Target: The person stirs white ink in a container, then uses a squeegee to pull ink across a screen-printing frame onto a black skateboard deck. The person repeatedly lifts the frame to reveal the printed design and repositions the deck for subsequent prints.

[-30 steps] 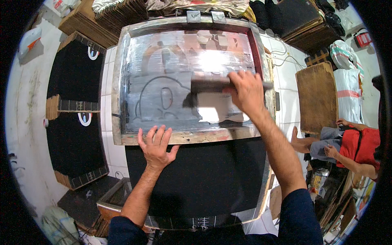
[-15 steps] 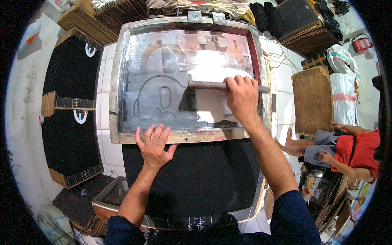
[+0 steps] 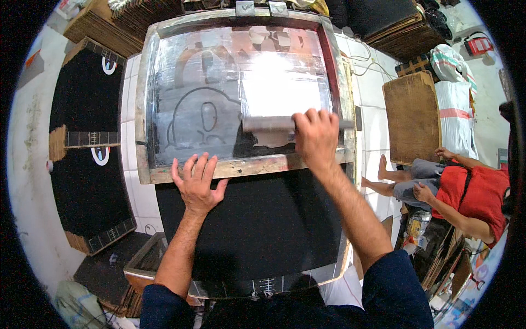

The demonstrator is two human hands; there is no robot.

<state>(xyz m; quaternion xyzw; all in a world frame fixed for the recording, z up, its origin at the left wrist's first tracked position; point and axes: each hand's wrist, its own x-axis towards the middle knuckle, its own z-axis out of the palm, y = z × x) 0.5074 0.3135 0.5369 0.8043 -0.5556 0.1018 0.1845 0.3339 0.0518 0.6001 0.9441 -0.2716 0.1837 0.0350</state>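
Observation:
In front of me lies a screen-printing frame [image 3: 257, 165] with a worn wooden border. Its grey mesh [image 3: 224, 129] bears a faint rounded outline and white glare. My right hand [image 3: 318, 140] is closed around a long-handled squeegee [image 3: 268, 124], lying crosswise on the right half of the mesh. Dark ink shows beside the squeegee's left end. My left hand [image 3: 198, 183] rests with spread fingers on the frame's near rail, left of centre. Below the frame, black fabric [image 3: 252, 225] lies flat on a board. The squeegee's blade is partly hidden.
Two metal hinge clamps [image 3: 245, 8] sit at the frame's far rail. Black printed pieces lie on boards [image 3: 87, 181] to the left. At right, a person in a red shirt [image 3: 474, 192] sits near a brown board [image 3: 412, 118]. Cardboard stacks [image 3: 394, 33] stand at the back.
My right hand has drawn the squeegee toward me across the mesh. My left hand stays on the near rail. The whole view has shifted slightly.

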